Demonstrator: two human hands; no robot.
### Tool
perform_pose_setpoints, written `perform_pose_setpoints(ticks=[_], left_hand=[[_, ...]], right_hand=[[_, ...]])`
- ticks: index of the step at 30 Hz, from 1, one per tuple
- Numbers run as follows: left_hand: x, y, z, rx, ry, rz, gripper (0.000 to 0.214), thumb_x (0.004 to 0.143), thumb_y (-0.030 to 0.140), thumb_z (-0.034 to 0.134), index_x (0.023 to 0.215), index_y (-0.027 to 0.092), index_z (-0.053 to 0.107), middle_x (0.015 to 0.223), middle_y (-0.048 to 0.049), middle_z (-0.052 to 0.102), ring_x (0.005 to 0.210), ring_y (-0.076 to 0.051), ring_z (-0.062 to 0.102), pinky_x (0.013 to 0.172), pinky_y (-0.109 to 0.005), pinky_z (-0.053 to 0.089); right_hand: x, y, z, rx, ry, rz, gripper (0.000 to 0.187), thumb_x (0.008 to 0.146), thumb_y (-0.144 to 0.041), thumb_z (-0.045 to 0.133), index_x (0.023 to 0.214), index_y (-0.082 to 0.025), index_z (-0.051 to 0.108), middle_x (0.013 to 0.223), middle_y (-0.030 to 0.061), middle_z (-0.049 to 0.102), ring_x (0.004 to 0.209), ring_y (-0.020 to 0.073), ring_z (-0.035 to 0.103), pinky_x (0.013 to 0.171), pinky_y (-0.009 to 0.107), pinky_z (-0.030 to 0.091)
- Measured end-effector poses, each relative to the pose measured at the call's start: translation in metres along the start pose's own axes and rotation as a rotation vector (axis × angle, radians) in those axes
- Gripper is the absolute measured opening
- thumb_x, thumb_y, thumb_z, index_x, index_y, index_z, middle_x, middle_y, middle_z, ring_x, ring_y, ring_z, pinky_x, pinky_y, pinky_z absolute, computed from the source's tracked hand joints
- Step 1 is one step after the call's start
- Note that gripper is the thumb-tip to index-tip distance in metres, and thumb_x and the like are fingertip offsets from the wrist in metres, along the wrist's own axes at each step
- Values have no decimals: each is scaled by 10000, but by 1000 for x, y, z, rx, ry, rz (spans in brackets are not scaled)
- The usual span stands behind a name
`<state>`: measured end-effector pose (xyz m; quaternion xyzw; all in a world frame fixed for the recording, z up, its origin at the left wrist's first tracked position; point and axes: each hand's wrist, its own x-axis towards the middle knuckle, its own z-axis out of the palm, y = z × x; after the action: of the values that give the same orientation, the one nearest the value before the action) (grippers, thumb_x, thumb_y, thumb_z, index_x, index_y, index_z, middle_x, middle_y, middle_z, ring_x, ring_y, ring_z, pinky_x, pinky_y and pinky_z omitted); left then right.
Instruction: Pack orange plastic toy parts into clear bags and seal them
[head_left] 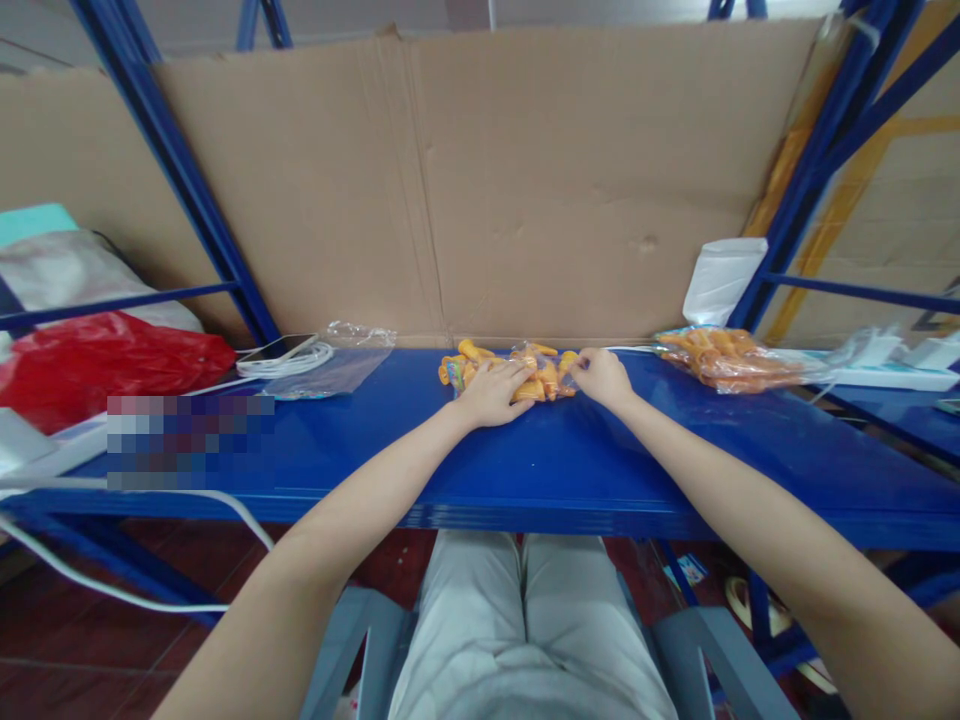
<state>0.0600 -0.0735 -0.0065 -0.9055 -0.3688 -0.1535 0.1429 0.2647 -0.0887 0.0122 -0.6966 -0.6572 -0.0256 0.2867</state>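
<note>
On the blue shelf, a pile of small orange, cone-like plastic pieces (551, 376) lies in front of the cardboard, with clear plastic film showing among them. My left hand (495, 392) rests flat over the left and middle of this pile, fingers stretched out, covering some pieces. At the pile's right end, my right hand (604, 378) has its fingers pinched together beside an orange piece. What the pinch holds is too small to make out. Farther right lies a clear bag of similar orange pieces (724, 360).
A flat clear plastic bag (337, 360) and a coiled white cable (289, 362) lie to the left, near a red plastic bag (112, 360). A white power strip (892, 375) sits at right. Blue metal posts (191, 190) and tall cardboard (570, 180) bound the blue shelf (525, 470).
</note>
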Motion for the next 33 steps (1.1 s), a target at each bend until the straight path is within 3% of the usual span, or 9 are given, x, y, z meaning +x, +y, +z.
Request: perform_pose_setpoints(ticks=[8,17,21,28,33], left_hand=[[1,1,-1,-3,-8,27,575,874,475,469,1370,183,477,1443,-115,470,1328,-296,428,1044,-457,337],[-2,4,-3,-26,-32,71,561,875,457,475,1356,169,488,1451,-126,457,1340,-309,403,1044,-487,311],[-1,11,-5,-48,-59,94,559,872,451,481,1362,181,481,1459,-124,447,1354,-310,382,1047,-492,299],[0,14,-3,-81,-69,112,568,869,436,490,1373,177,460,1471,-132,428,1366,-296,368,1048,-479,296],[0,11,-1,-94,-51,124,552,871,433,487,1369,196,470,1456,-117,453,1356,-291,384,1049,-471,299]], right_hand=[[4,5,-6,21,-122,86,167,789,-166,523,809,-175,688,923,114,732,895,239,676,678,272,457],[-11,-5,-19,-234,32,-129,220,854,-221,492,984,-180,664,1090,118,700,1027,265,643,812,353,441],[-14,-10,-18,-329,33,-188,244,872,-196,449,980,-165,666,1067,117,705,1033,265,639,846,387,411],[-8,-15,-11,-362,-13,-207,254,889,-238,460,969,-155,686,1063,140,704,1046,283,630,900,425,380],[1,-9,-9,-239,-14,-106,238,864,-211,463,915,-184,694,1023,105,719,1022,259,641,874,383,416]])
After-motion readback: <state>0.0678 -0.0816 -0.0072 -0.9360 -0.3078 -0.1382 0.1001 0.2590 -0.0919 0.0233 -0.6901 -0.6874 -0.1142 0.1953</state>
